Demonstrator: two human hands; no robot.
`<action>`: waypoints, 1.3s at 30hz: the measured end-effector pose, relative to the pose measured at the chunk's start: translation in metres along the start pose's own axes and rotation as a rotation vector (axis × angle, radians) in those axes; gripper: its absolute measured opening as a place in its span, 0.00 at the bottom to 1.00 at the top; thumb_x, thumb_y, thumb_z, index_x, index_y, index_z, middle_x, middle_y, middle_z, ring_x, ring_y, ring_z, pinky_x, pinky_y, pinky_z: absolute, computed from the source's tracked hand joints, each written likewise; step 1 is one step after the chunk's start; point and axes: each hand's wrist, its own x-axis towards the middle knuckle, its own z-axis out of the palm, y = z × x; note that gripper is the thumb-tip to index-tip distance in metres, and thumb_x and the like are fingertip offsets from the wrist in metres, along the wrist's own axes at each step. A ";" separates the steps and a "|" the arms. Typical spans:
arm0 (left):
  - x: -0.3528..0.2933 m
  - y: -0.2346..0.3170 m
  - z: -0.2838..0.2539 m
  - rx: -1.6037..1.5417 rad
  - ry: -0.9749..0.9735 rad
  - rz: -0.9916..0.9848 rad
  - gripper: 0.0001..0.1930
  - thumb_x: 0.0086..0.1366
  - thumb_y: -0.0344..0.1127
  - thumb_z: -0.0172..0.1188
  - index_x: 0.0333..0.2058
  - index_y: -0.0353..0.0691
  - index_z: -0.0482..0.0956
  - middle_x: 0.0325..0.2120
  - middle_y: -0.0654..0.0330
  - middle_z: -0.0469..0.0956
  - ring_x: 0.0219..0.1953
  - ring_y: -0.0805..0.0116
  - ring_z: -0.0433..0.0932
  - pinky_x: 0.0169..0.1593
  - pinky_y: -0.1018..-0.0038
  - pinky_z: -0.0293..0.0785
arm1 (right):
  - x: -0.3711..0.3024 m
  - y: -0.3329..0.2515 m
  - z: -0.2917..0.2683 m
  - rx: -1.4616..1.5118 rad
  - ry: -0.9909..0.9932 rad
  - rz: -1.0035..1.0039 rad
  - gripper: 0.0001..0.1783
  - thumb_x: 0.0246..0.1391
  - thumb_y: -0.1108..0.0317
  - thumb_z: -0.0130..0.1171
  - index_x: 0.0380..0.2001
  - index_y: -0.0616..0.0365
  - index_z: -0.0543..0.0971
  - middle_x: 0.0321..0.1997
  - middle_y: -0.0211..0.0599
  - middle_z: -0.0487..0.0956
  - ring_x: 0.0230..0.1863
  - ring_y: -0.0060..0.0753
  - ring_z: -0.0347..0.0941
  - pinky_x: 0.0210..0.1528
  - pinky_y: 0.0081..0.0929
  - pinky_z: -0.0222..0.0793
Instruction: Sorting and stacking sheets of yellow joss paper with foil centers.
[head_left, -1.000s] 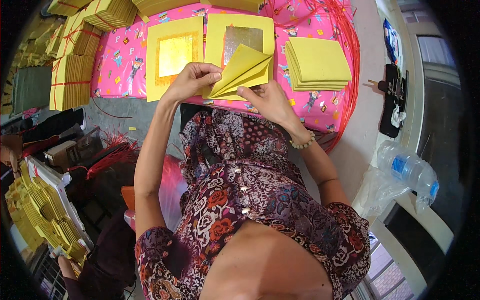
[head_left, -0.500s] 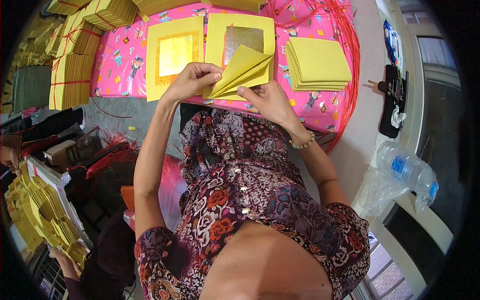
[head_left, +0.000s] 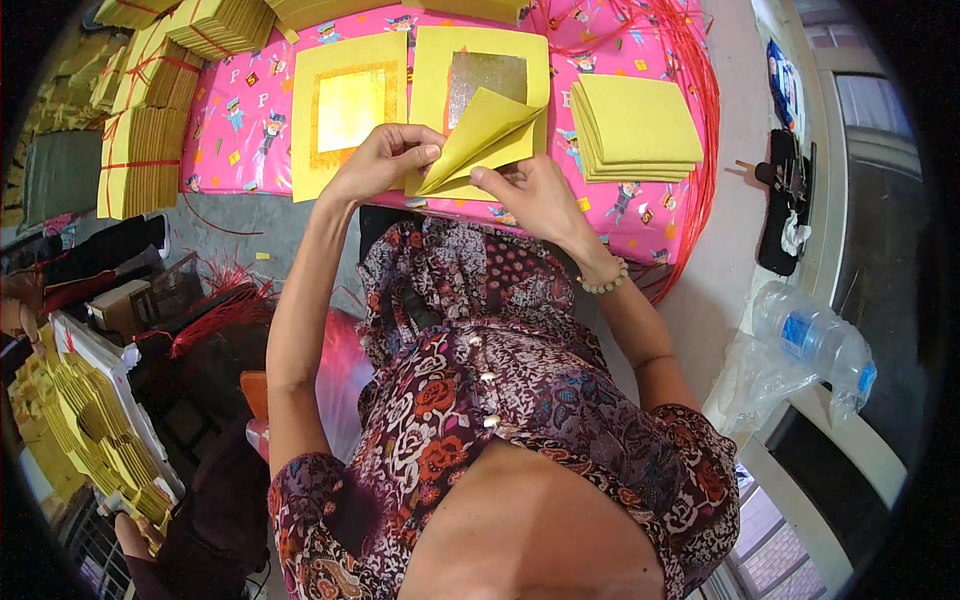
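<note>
The folded yellow paper (head_left: 485,125) lies on the pink surface (head_left: 225,165), upper middle of the frame, long axis slanting lower left to upper right. My left grip (head_left: 392,162) pinches its left edge; whether my right grip (head_left: 540,203), thumb below it, clamps, I cannot tell.

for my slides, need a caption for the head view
Left hand and right hand at folded-over yellow paper, pink cover beneath.
</note>
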 end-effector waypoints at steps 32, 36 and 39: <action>0.002 -0.015 0.000 -0.081 0.133 0.070 0.23 0.59 0.29 0.59 0.54 0.34 0.67 0.48 0.60 0.75 0.49 0.74 0.72 0.55 0.76 0.65 | -0.006 -0.023 -0.038 -0.815 -0.118 -0.402 0.13 0.45 0.59 0.63 0.28 0.56 0.75 0.30 0.36 0.73 0.36 0.41 0.72 0.37 0.37 0.69; 0.003 -0.012 0.001 -0.126 0.143 0.067 0.21 0.59 0.28 0.59 0.52 0.34 0.69 0.45 0.60 0.76 0.46 0.75 0.73 0.53 0.78 0.66 | 0.002 -0.033 -0.036 -0.779 -0.088 -0.423 0.12 0.49 0.59 0.59 0.25 0.57 0.76 0.26 0.37 0.75 0.30 0.43 0.73 0.34 0.38 0.69; 0.002 -0.010 0.001 -0.122 0.149 0.063 0.21 0.59 0.28 0.59 0.52 0.35 0.69 0.45 0.60 0.76 0.46 0.75 0.74 0.52 0.78 0.66 | 0.005 -0.044 -0.035 -0.707 0.021 -0.466 0.11 0.51 0.60 0.58 0.26 0.58 0.75 0.25 0.38 0.74 0.27 0.44 0.73 0.31 0.39 0.69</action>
